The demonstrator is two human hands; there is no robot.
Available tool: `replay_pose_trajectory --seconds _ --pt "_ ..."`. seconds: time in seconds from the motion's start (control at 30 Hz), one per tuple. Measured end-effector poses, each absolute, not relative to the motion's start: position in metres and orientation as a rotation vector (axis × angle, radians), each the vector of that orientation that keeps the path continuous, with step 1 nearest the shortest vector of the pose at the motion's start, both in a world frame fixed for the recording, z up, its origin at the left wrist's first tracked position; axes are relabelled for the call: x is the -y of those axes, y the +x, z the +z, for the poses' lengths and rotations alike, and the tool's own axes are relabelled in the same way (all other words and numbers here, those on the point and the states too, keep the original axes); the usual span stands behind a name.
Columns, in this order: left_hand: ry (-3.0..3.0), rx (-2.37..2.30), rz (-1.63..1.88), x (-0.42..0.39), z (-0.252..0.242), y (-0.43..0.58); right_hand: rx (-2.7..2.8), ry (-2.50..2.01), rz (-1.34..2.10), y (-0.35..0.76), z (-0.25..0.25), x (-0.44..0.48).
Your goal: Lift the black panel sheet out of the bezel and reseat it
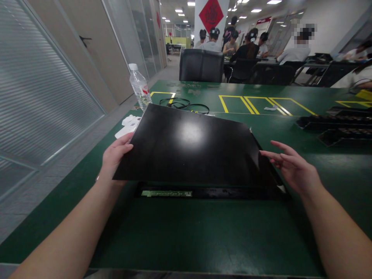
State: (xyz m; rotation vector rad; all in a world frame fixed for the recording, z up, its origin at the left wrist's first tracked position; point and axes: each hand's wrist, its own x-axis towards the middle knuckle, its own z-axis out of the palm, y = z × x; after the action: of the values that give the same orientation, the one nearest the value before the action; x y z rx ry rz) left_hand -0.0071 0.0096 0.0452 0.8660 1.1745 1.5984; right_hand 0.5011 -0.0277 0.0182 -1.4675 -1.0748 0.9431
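Observation:
A flat, glossy black display panel (186,155) is tilted above the green table, its left side raised. My left hand (116,153) grips its left edge, thumb on top and the other fingers hidden beneath. At the right, my right hand (295,168) has its fingers spread, with a fingertip at or very near the panel's right edge; whether it touches I cannot tell. Under the panel lies a dark frame or backing (235,193), mostly covered. A green circuit board strip (166,193) shows along its near side. Small pale tabs sit at the right-hand corners.
A water bottle (140,87) and white crumpled material (128,124) stand at the table's left edge. Behind the panel lies a black cable (186,104). Dark long parts (345,124) are stacked at right. Yellow tape marks the green table (197,236). Several people sit beyond a black chair (201,65).

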Motion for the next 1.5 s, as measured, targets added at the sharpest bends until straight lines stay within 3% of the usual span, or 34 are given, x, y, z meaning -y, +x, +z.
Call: replay_pose_trajectory --seconds 0.5,1.5 --pt "0.829 -1.203 1.685 0.003 0.046 0.013 1.064 -1.557 0.966 0.504 0.007 0.025" --pt "0.895 -1.390 1.390 0.000 0.040 0.022 1.138 -1.666 0.726 0.507 0.003 0.020"
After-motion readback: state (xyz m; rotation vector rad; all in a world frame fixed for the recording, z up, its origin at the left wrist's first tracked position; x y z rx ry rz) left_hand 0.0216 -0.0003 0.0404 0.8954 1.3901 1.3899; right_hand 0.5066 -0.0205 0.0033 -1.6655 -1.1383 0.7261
